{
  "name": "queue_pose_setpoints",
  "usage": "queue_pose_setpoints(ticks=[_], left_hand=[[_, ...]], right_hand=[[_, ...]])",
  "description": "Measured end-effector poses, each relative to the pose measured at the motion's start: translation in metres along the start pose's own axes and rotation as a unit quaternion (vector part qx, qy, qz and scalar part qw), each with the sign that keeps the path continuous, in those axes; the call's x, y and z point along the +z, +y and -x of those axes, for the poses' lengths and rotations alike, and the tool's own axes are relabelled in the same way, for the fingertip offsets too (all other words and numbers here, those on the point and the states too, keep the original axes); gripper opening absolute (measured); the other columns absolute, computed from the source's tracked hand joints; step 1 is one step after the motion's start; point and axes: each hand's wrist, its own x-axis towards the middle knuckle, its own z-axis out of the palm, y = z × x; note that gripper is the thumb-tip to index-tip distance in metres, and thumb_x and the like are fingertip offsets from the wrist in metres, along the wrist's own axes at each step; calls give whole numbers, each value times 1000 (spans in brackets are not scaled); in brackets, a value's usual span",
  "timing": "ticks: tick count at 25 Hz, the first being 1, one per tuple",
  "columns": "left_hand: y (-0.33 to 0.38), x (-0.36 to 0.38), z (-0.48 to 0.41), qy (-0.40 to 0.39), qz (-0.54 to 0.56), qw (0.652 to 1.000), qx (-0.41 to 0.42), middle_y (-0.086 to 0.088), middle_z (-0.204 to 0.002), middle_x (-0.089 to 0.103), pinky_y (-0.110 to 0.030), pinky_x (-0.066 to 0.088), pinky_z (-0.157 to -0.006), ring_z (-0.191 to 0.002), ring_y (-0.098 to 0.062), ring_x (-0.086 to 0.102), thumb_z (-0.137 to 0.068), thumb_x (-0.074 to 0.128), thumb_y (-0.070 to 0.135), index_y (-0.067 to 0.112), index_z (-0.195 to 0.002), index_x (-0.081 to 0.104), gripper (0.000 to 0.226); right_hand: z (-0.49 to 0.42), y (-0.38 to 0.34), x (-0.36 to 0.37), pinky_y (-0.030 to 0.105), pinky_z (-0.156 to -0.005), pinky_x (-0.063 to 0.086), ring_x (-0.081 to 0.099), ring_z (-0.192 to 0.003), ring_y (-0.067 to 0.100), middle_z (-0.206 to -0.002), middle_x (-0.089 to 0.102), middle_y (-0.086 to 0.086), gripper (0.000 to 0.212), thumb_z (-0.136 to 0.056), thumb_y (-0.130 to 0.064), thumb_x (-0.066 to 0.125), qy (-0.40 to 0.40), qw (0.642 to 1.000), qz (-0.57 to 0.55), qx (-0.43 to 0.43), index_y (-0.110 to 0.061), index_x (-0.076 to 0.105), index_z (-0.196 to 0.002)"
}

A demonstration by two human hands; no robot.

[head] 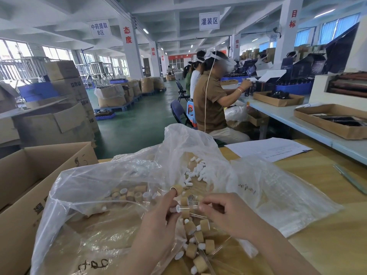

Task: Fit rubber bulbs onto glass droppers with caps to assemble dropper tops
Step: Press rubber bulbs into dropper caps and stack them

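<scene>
Head view: tan worktable (325, 235), green factory floor (139, 116)

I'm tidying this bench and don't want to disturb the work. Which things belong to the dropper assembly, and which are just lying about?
Job in hand: left hand gripping a rubber bulb; right hand pinching the glass dropper; loose bulbs; tan caps; finished dropper tops.

Lying about: paper sheets; cardboard box.
</scene>
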Motion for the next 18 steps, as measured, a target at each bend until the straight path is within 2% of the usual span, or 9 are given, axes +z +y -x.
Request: queue_pose_setpoints(ticks=[2,4,6,9,13,18], left_hand=[[1,0,0,-18,-11,1000,1,34,-97,59,0,42,-76,-91,10,59,-88,63,11,70,-118,32,73],[1,-1,0,-16,-21,1000,-6,29,-93,63,0,42,-76,-91,11,59,-88,63,12,80,-113,22,83],[-1,-2,0,-21,-41,999,-3,25,-92,64,0,42,-75,-92,12,58,-89,62,13,83,-111,17,85],[0,-3,1,-41,-64,997,0,26,-94,62,-5,43,-76,-90,11,57,-91,60,17,79,-116,22,77],[3,-2,2,-47,-88,995,14,22,-92,63,-15,48,-75,-84,3,60,-91,58,17,57,-131,33,62],[3,0,0,-37,-116,992,21,14,-90,61,-17,47,-70,-79,-1,59,-91,59,16,63,-127,21,70]], right_hand=[[3,-2,2,16,-53,37,46,-51,2,-61,59,-16,20,-95,-44,53,-10,999,28,-18,-49,64,-78],[3,-4,1,19,-54,37,46,-51,4,-61,58,-15,24,-95,-46,52,-16,999,43,-26,-52,62,-74],[2,-6,0,21,-54,37,45,-51,5,-60,57,-16,29,-95,-46,51,-20,998,56,-23,-54,58,-68],[0,-5,1,26,-54,33,37,-48,7,-53,46,-7,39,-96,-46,48,-42,996,71,-17,-44,53,-58],[-1,-2,7,25,-51,29,35,-47,10,-52,41,-3,43,-97,-46,47,-26,995,94,-23,-25,47,-59],[0,-8,16,17,-50,30,43,-53,6,-53,41,-7,39,-99,-42,42,-16,979,186,-86,-22,46,-66]])
